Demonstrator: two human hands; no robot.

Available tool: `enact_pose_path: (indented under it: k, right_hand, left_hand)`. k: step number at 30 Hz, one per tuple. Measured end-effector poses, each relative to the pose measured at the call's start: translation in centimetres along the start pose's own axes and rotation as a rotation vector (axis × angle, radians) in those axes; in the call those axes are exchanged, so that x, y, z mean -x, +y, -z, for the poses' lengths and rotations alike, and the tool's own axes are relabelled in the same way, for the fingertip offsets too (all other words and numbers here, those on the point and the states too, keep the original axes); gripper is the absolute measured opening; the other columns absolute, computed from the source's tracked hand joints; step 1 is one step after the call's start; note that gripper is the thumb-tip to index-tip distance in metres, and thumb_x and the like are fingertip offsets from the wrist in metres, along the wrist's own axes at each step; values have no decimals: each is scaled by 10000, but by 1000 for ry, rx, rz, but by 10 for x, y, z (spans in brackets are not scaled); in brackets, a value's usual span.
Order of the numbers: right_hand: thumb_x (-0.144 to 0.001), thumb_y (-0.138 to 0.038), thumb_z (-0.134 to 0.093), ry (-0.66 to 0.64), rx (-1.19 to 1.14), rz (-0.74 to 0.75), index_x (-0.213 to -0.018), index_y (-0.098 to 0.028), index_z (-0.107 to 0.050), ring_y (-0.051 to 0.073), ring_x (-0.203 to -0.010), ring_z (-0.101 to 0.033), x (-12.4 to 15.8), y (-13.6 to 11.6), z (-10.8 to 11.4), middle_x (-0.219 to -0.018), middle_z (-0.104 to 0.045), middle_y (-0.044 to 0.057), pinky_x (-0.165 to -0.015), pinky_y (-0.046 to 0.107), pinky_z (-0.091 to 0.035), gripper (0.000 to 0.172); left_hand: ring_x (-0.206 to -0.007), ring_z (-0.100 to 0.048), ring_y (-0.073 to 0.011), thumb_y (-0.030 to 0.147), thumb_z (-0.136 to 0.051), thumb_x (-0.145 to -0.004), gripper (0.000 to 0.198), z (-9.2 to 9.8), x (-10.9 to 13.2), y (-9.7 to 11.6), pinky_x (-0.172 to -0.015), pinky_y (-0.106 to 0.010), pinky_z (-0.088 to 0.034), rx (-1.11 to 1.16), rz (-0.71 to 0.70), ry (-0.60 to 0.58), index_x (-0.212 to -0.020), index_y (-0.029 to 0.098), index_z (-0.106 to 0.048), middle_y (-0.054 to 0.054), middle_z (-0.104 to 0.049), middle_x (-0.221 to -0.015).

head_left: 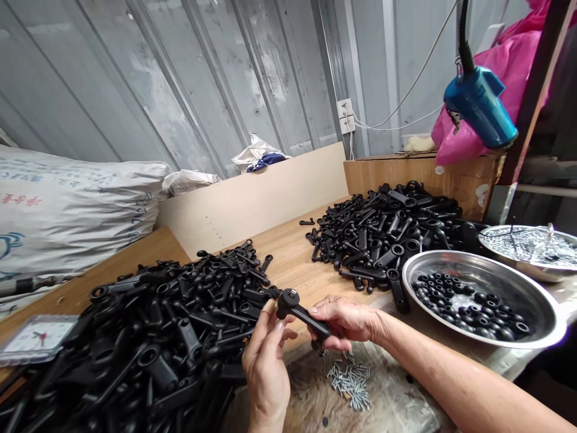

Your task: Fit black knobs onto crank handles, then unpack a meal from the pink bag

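Note:
A black crank handle (308, 322) with a round hub is held between my two hands above the bench. My right hand (345, 322) is closed around its arm near the narrow end, thumb on top. At the hub end, my left hand (269, 355) pinches with thumb and fingertips against the side of the hub. Below the handle lies a small heap of metal screws (350, 382). A large pile of black crank handles (180, 337) spreads beside my left hand, and a second pile of handles (383, 228) stands beyond my right hand.
A steel bowl of black knobs (484, 258) sits at right, with a bowl of small metal parts (563, 273) behind it. A blue power tool (482, 108) hangs at upper right. A square clock (38, 338) lies at left. Boards (261, 198) edge the bench; a white sack (76, 210) stands behind.

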State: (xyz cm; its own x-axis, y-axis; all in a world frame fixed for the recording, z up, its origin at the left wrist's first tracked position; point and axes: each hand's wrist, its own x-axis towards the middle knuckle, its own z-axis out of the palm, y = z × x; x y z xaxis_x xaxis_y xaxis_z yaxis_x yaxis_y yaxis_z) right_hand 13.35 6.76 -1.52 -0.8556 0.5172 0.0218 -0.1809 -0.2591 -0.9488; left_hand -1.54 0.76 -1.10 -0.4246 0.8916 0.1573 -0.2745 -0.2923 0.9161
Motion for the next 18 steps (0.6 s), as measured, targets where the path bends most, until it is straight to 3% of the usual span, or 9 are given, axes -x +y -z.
enact_pose_path:
  k: [5,8,12,18]
  right_hand:
    - [-660,-610,-627,15,2,-3,-717,-127,-513,74,-270,-346,0,2,2,-410,-478,-30,-257,165,-232,499]
    - [-658,-632,-632,78,2,21,-766,-126,-522,71,-281,-360,-1,3,5,-421,-483,-41,-273,152,-253,529]
    - [-646,-633,-671,183,8,108,-683,-136,-488,58,-296,-369,1,-1,5,-435,-485,-36,-283,146,-240,530]
    - [-566,-507,-764,284,-8,185,-748,-102,-565,51,-347,-361,8,-12,5,-464,-477,-36,-303,145,-251,487]
  left_hand:
    - [-750,-582,-173,413,-848,-477,659,1,-2,2,-563,-202,-481,-1,30,11,-1041,137,-649,-100,-635,-1037]
    - [-703,-568,-159,413,-842,-471,697,2,-5,2,-548,-193,-466,-34,-2,33,-1064,116,-627,-98,-640,-977]
    - [-596,-530,-126,375,-824,-455,760,1,-6,6,-505,-180,-439,-59,-2,63,-1108,77,-575,-73,-637,-825]
    - [-546,-499,-116,288,-834,-386,794,-2,-6,14,-449,-171,-406,24,143,17,-1089,74,-534,-55,-614,-730]
